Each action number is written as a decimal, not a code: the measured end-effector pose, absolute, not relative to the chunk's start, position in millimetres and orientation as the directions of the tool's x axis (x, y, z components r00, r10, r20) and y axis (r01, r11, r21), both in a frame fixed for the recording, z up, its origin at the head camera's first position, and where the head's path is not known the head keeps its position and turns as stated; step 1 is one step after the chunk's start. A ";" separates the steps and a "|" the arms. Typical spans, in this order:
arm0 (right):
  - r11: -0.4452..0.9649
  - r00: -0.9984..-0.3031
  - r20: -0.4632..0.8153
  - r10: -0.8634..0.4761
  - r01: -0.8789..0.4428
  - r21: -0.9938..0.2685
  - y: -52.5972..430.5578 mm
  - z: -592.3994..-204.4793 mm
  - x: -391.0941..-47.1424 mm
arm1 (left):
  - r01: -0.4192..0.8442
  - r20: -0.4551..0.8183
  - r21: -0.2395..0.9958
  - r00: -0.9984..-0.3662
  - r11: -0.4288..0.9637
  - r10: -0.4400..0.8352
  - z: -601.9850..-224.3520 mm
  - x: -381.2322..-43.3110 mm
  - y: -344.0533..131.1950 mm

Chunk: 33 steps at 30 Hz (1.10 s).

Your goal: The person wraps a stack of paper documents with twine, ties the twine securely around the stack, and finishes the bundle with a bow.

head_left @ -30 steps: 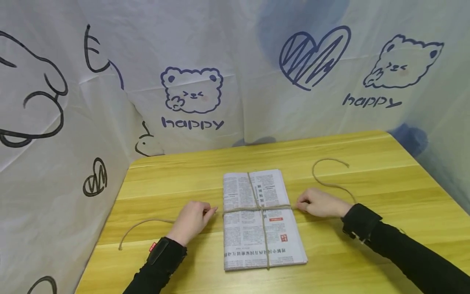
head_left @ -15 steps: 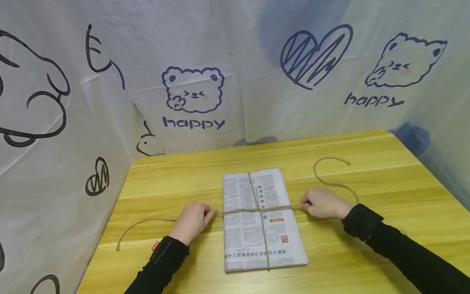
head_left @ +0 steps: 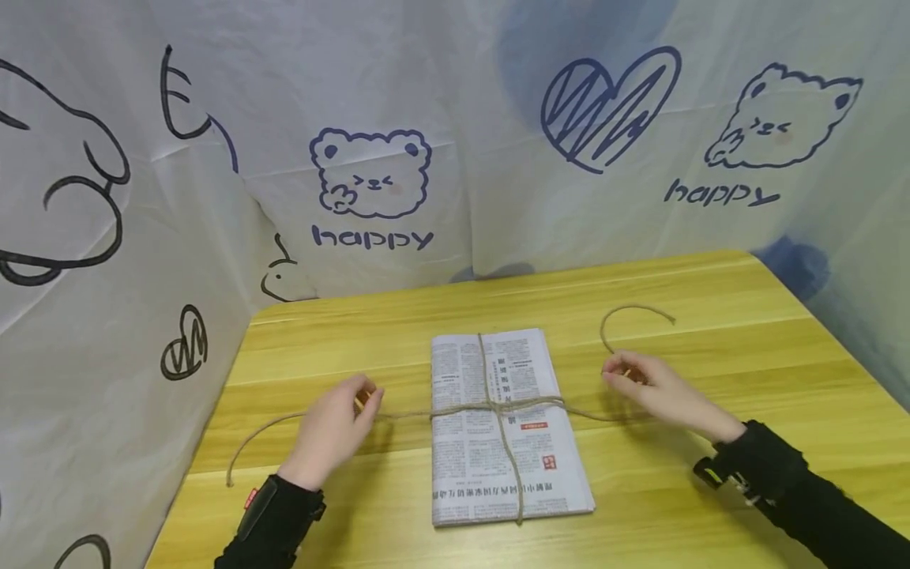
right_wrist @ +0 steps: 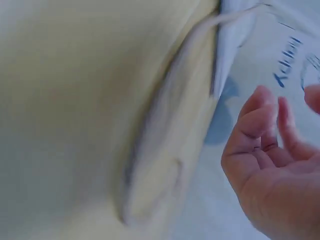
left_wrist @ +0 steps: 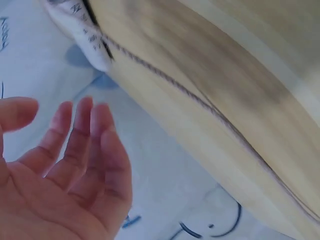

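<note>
Far left, one end of the thin brown twine (head_left: pixel 266 430) is curving over the yellow wood-grain table (head_left: pixel 341 340) and passing behind the left hand (head_left: pixel 329 433). Left wrist view is showing what the head view is hiding: the palm, fingers loosely bending, thumb standing apart, twine running clear of them. In the middle, the folded stack of grey-white printed newspaper (head_left: pixel 472 450) is lying flat on the table, twine crossing over its top both ways. To its right, the right hand (head_left: pixel 664 393) is hovering near the twine; right wrist view is showing relaxed, bending fingers with the thumb apart, the twine blurring beside them. Head view alone is clearly showing the right end hooking round beyond that hand.
</note>
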State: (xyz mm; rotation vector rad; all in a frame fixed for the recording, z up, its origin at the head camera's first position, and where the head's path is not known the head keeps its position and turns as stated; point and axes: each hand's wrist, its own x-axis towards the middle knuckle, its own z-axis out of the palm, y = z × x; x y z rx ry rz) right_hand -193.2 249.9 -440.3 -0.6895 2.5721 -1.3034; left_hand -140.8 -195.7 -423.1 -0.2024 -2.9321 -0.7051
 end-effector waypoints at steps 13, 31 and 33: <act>0.808 -0.976 0.041 -0.213 -0.200 -0.554 300.9 -446.8 -192.5 | -0.159 -0.148 0.284 -0.982 0.946 -0.121 -425.7 -129.0 -261.5; 0.852 -0.940 -0.092 -0.328 -0.253 -0.458 277.6 -451.7 -237.7 | -0.247 -0.219 0.147 -0.952 0.958 -0.212 -433.3 -164.3 -261.9; 0.853 -0.932 -0.103 -0.346 -0.267 -0.449 270.2 -450.8 -241.8 | -0.216 -0.200 0.159 -0.962 0.963 -0.183 -434.5 -171.2 -252.4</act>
